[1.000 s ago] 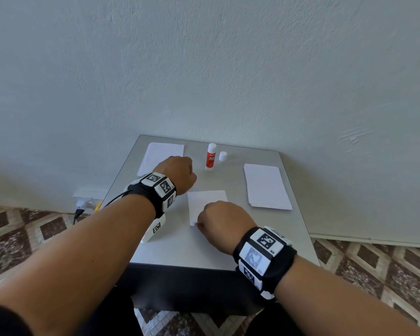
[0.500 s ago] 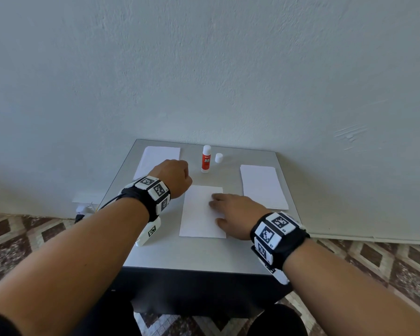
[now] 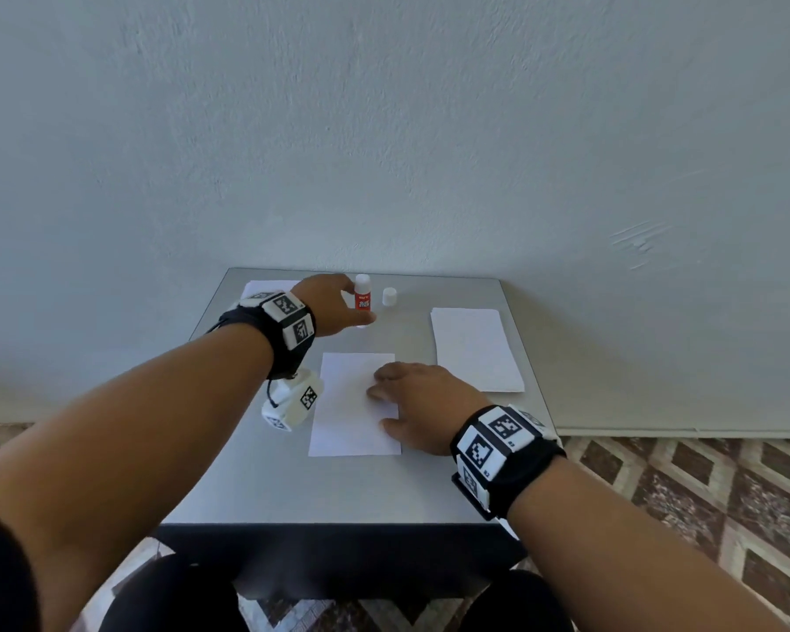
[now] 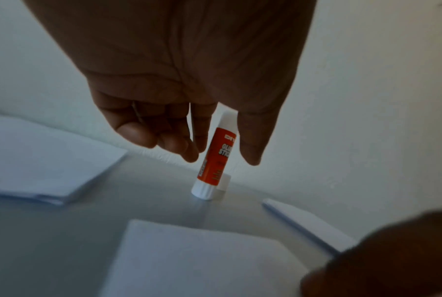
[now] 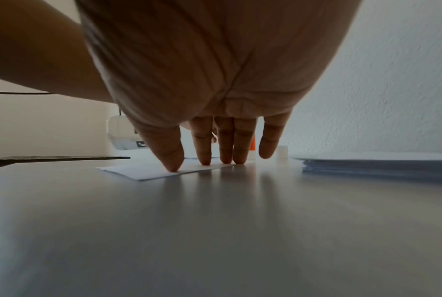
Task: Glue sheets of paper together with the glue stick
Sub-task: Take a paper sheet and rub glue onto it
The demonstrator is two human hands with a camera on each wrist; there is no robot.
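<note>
A red and white glue stick stands upright and uncapped at the back of the grey table. Its white cap stands just to its right. My left hand reaches around the stick. In the left wrist view the fingers hang left of the glue stick and the thumb right of it, with small gaps showing. A single white sheet lies mid-table. My right hand lies flat on its right part, and its straight fingertips press the sheet.
A stack of white paper lies at the table's right side, also in the right wrist view. More white paper lies at the back left, under my left forearm. A wall stands directly behind the table. Patterned floor surrounds it.
My left hand has moved from beside the sheet forward to the glue stick. My right hand went from a fist at the sheet's near edge to lying flat on it.
</note>
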